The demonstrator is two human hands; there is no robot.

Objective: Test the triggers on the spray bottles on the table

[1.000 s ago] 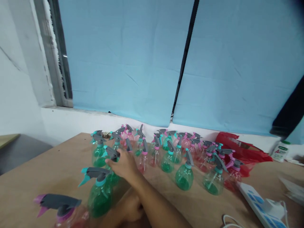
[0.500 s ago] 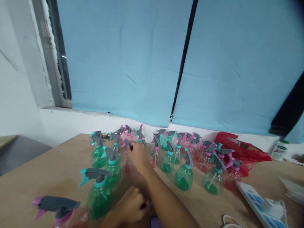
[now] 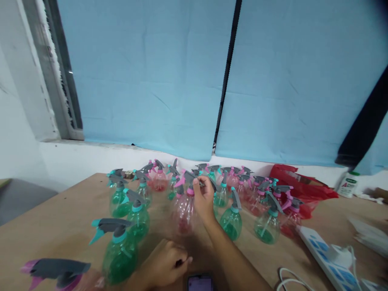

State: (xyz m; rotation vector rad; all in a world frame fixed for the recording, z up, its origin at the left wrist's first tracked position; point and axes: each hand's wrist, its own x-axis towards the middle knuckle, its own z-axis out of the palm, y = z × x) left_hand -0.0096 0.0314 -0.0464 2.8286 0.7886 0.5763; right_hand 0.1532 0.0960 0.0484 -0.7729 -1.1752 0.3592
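My right hand [image 3: 204, 198] is closed at the grey sprayer head of a pink spray bottle [image 3: 182, 216], its nozzle pointing left. The bottle is upright among the others; whether its base touches the table I cannot tell. Lower down, my left hand [image 3: 168, 260] lies curled near the table, with a dark gap between thumb and fingers; anything inside is hidden. Nearest on its left are a green spray bottle [image 3: 119, 260] with a turquoise collar and another pink-collared sprayer head [image 3: 59, 270]. A phone [image 3: 200, 283] shows at the bottom edge.
Several green and pink spray bottles stand on the brown table [image 3: 75, 210] in loose rows. On the right are a red plastic bag [image 3: 303, 188], a white bottle [image 3: 348, 185] and a power strip [image 3: 324, 256] with a cable. A blue curtain [image 3: 145, 81] hangs behind.
My right hand has moved right and toward me, with the pink spray bottle now plainly visible at its fingers. My left hand stays curled in nearly the same place. The view has shifted slightly.
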